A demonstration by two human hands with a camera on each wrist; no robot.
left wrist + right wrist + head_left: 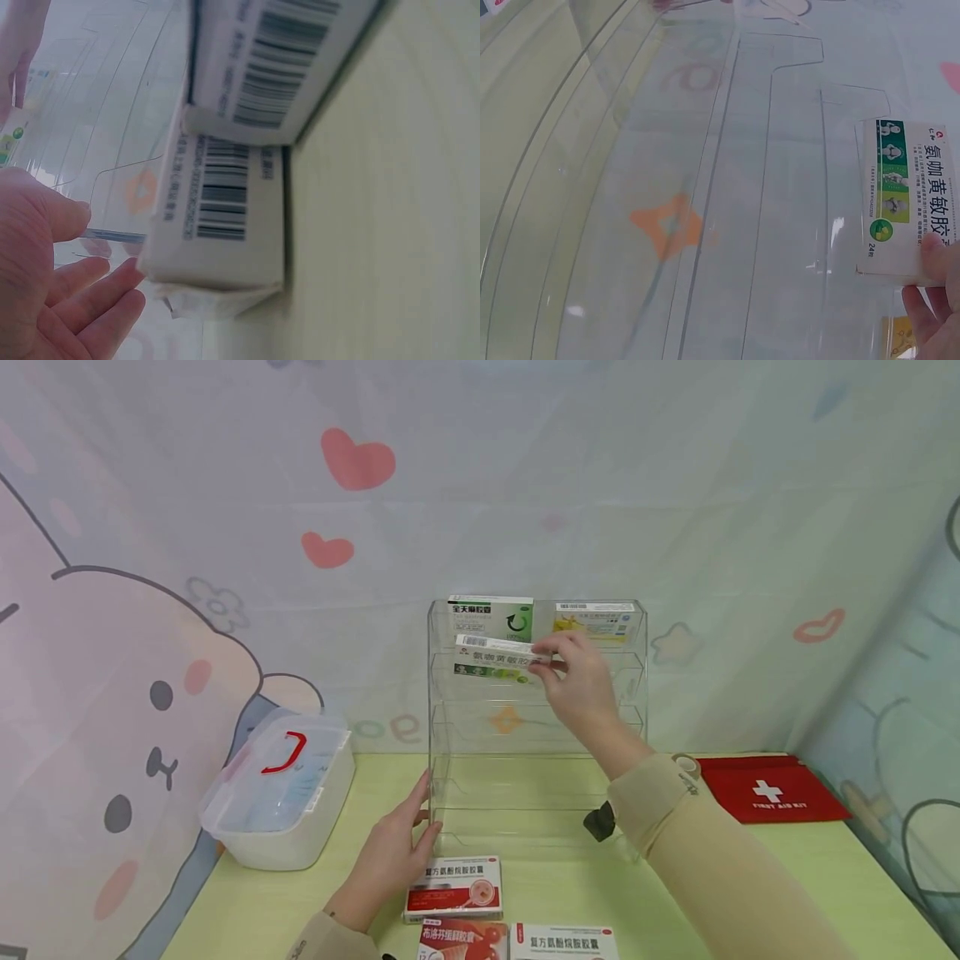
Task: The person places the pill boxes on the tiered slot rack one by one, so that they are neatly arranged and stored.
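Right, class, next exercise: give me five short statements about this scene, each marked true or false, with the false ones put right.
1. The red pouch lies to the right of the clear rack. True.
2. The left hand is on the red pouch. False: the left hand holds the clear rack at its left edge.
3. The right hand holds a medicine box. True.
4. A green-and-white box and a yellow box stand at the top of the clear rack. True.
5. The white case has its lid off. False: the white case has its lid on.
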